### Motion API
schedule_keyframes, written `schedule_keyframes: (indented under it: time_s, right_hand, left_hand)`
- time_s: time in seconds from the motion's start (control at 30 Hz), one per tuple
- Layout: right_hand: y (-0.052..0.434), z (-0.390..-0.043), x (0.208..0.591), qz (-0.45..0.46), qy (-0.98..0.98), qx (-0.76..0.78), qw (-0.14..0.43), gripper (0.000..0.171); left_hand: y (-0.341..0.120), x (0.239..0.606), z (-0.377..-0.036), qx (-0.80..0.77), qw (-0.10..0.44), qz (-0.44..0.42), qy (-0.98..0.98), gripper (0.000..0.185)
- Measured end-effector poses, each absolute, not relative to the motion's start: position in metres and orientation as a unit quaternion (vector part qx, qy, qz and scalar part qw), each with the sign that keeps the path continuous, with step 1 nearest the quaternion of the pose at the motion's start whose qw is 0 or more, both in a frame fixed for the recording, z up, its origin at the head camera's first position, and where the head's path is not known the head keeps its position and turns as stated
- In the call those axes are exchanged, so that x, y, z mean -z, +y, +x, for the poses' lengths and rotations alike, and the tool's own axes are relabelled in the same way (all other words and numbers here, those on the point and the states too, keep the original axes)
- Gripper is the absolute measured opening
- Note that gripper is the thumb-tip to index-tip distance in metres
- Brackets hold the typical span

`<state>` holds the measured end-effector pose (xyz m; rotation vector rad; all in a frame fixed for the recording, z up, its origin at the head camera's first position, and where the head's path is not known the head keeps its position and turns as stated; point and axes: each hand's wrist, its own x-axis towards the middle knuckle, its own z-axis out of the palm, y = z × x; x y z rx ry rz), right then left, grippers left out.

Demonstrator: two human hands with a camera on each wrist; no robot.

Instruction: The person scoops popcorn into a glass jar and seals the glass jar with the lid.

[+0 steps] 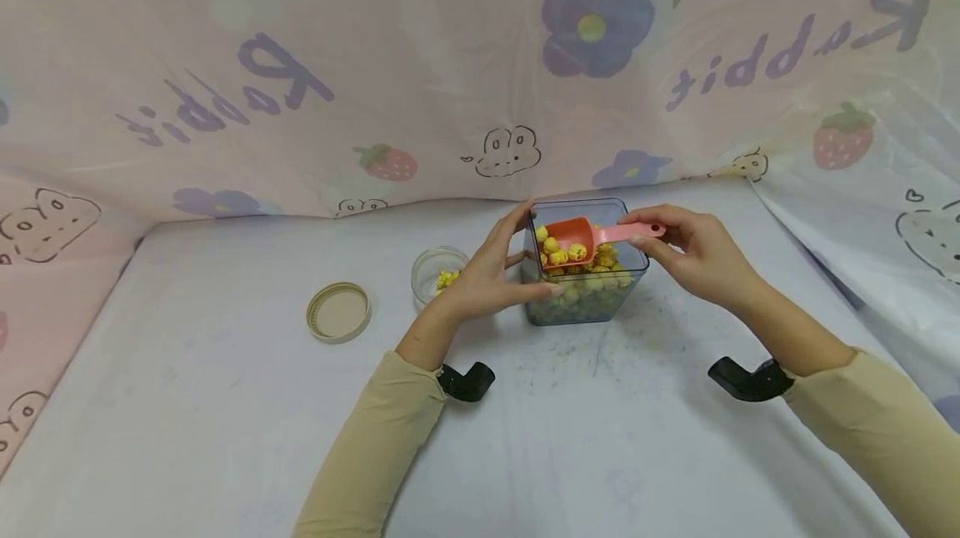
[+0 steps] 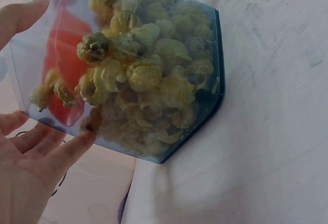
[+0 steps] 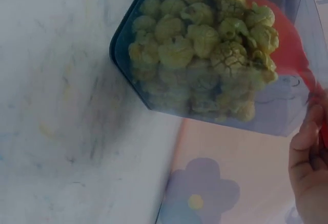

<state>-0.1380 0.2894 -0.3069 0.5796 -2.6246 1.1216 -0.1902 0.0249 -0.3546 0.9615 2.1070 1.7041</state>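
Note:
A clear bluish plastic container [image 1: 577,300] stands on the table, partly filled with yellow popcorn [image 2: 148,75]. My left hand [image 1: 487,275] grips its left side, thumb along the front wall and fingers spread toward the back corner. My right hand [image 1: 705,258] pinches the pink handle of a scoop [image 1: 626,232] over the container's right rim. The scoop's red-orange bowl sits inside the container's mouth, pointing left, with several popcorn pieces in it. Through the wall in the right wrist view, the red scoop [image 3: 287,44] shows beside the popcorn.
Left of the container is a small round clear jar [image 1: 427,267] with some yellow popcorn in it, partly hidden by my left hand. A beige round lid [image 1: 339,313] lies farther left on the white table [image 1: 225,404]. A printed curtain [image 1: 450,62] hangs behind.

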Motion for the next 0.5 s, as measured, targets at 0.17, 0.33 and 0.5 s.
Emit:
schedule_keyframes:
  time_s: [0.17,0.33,0.5]
  right_hand:
    - [0.2923,-0.137,0.3085,0.175,-0.89,-0.408,0.103,0.025]
    - [0.2949,-0.1363,0.3108,0.153,-0.887,-0.423,0.106,0.025]
    - [0.2951,-0.1361,0.3119,0.136,-0.877,-0.451,0.097,0.025]
  left_hand:
    - [0.0249,0.3545,-0.1897,-0.582,0.13,0.333,0.73,0.107]
    - [0.0248,0.3542,-0.1893,-0.581,0.132,0.331,0.732,0.106]
    - [0.0248,0.3529,-0.1885,-0.583,0.135,0.323,0.733,0.105]
